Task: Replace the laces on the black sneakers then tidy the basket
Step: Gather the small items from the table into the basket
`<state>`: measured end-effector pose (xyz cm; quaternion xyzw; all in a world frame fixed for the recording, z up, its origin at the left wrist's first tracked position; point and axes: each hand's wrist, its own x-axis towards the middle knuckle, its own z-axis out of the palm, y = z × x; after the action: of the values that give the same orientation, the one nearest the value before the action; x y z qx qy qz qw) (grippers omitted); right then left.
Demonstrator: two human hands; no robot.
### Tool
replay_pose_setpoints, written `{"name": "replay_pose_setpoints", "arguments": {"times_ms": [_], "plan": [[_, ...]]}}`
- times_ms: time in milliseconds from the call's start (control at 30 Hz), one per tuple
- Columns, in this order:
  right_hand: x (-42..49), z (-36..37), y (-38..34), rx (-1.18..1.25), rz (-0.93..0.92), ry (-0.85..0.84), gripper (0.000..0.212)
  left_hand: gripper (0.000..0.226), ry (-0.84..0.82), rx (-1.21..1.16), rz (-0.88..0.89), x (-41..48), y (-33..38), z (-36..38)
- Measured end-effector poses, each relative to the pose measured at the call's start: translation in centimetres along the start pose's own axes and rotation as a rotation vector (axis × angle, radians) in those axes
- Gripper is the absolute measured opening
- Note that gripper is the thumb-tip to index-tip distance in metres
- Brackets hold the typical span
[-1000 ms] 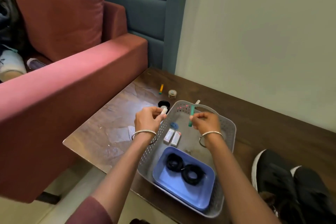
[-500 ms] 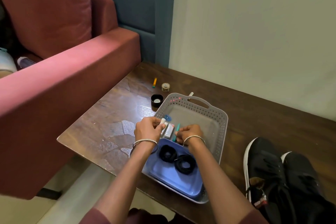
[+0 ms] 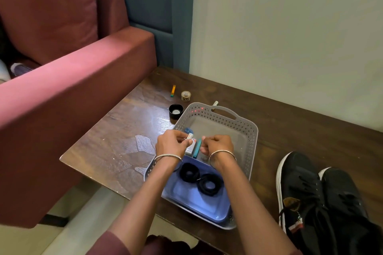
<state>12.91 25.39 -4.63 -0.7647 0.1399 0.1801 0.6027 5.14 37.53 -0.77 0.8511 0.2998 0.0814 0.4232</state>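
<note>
We see the left hand (image 3: 171, 144) pinching a small white tube (image 3: 190, 136) over the grey basket (image 3: 249, 130). The right hand (image 3: 218, 145) curls beside a teal pen (image 3: 198, 148), and we cannot tell whether it grips it. Coiled black laces (image 3: 189, 172) lie in the blue tray (image 3: 192, 203). The black sneakers (image 3: 300, 192) stand on the worktop (image 3: 124, 130) to the right.

Sneakers (image 3: 323, 203), 4 o'clock of basket (image 3: 246, 130): rear parts run off the bottom and right edges. Left hand (image 3: 169, 144): curled fingers hide most of the small white piece (image 3: 190, 136) they pinch; its print is unreadable. Right hand (image 3: 218, 145) covers the teal stick (image 3: 198, 149) on its 3 o'clock side; grip unclear. Capped tube (image 3: 215, 103) at the basket's 12 o'clock, half behind the rim. Forearms mask parts of the blue tray (image 3: 186, 194).
</note>
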Motion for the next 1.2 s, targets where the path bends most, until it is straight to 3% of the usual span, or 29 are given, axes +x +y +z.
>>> {"name": "replay_pose_setpoints", "arguments": {"times_ms": [67,167,333,467,700,900,1200], "plan": [[-1.7,-0.9,-1.2,0.152,-0.002,-0.136,0.024,0.021,-0.028,-0.027,0.024,-0.2,0.4,0.4],[-3.2,-1.9,-1.8,0.164,-0.026,-0.231,0.021,0.017,-0.031,-0.051,0.063,-1.0,1.2,1.1],[-2.2,-2.7,-0.9,0.152,-0.044,-0.161,0.011,0.022,-0.081,-0.135,0.069,-1.5,1.4,1.4],[0.3,-2.8,0.4,-0.018,-0.026,-0.024,0.023,0.009,0.006,-0.111,0.056,-1.1,0.4,0.6],[2.8,-1.3,1.9,-0.253,-0.011,0.049,0.045,0.012,0.035,-0.026,0.078,-1.1,-0.7,0.2],[3.2,0.2,2.0,-0.34,0.008,0.044,0.033,0.016,0.032,-0.026,0.081,-0.9,-0.5,0.3],[2.1,-0.5,0.8,-0.397,-0.115,0.132,0.036,0.013,0.071,-0.037,0.101,-0.6,0.4,-1.0]]}}
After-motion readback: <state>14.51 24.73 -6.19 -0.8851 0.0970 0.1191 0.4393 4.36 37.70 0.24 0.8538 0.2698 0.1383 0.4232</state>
